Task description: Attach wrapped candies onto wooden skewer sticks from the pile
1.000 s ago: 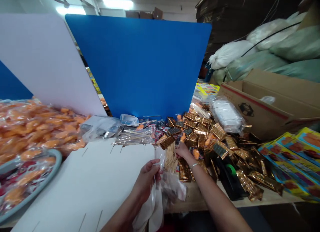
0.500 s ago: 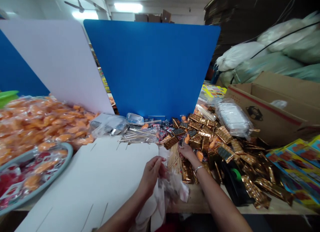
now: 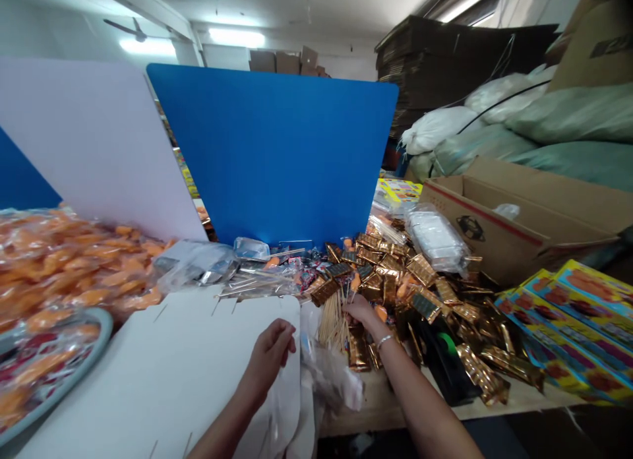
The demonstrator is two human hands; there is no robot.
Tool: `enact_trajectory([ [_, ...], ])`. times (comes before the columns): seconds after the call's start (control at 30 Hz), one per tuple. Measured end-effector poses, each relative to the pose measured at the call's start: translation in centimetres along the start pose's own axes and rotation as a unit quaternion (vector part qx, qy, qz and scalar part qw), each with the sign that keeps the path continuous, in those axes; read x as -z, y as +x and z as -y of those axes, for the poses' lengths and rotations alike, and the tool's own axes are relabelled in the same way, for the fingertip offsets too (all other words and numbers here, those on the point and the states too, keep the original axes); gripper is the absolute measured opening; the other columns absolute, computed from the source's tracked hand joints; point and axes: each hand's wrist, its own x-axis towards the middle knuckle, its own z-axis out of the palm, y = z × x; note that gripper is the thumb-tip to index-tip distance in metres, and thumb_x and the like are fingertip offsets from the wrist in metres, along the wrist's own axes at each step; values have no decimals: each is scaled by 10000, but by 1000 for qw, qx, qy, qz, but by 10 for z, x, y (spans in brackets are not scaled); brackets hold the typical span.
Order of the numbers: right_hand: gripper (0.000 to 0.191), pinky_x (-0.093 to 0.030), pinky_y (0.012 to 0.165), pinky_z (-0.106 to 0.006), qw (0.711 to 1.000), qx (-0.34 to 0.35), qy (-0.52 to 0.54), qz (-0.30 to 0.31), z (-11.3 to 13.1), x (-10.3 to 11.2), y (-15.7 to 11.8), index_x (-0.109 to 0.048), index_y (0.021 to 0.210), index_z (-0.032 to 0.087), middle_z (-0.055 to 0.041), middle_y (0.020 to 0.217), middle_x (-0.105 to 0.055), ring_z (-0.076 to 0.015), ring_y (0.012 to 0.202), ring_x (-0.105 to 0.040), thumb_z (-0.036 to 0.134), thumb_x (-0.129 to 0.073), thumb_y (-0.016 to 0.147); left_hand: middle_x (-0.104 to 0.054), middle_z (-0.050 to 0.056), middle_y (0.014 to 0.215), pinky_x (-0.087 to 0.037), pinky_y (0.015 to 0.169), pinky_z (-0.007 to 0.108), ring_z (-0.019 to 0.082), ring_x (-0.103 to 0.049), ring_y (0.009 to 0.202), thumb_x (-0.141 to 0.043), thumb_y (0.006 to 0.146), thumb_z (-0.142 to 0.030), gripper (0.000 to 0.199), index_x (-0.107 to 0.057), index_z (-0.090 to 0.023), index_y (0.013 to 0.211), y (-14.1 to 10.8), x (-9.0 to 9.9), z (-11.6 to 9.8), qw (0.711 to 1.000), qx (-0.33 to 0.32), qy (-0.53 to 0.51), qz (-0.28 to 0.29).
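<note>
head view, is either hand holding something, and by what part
The left hand shows nothing held, its fingers loosely curled above the white board. The right hand reaches among gold foil packets by wooden sticks; its fingertips are hidden, so cannot tell.

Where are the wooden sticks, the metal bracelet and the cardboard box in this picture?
Wooden sticks (image 3: 330,326): head view, middle of bundle.
Metal bracelet (image 3: 384,341): head view, top of band.
Cardboard box (image 3: 499,248): head view, front wall.
</note>
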Motion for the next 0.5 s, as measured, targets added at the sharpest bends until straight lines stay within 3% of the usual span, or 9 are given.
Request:
enact_trajectory([
  [0.13, 120, -452, 468, -197, 996, 11, 81, 39, -1, 20, -20, -606, 709, 148, 24, 542, -599, -84, 461, -543, 235, -653, 776, -628, 31, 735, -436, 667, 261, 143, -548, 672, -557, 778, -425, 276, -600, -155, 738, 6, 7, -19, 997, -39, 33, 55],
  [0.2, 168, -492, 526, -218, 992, 29, 114, 41, 1, 31, -32, -601, 708, 158, 2, 605, -645, -105, 527, -597, 300, -685, 741, -610, 20, 718, -423, 614, 249, 127, -524, 619, -543, 787, -437, 294, -616, -152, 781, 9, 5, -24, 997, -25, 30, 67],
  [0.37, 297, -506, 590, -256, 985, 81, 150, 37, 10, 53, -67, -620, 761, 166, -30, 696, -687, -160, 637, -650, 435, -711, 676, -507, -34, 591, -260, 457, 198, 74, -368, 463, -514, 797, -439, 307, -607, -146, 800, 8, -16, -24, 998, -19, 21, 49],
  [0.5, 284, -480, 601, -278, 983, 172, 58, 7, 7, 58, -96, -633, 734, 172, -34, 675, -664, -177, 631, -621, 452, -603, 775, -530, -24, 614, -245, 454, 189, 61, -368, 466, -542, 803, -476, 352, -616, -133, 830, 5, -25, -24, 997, -10, -49, 55],
])
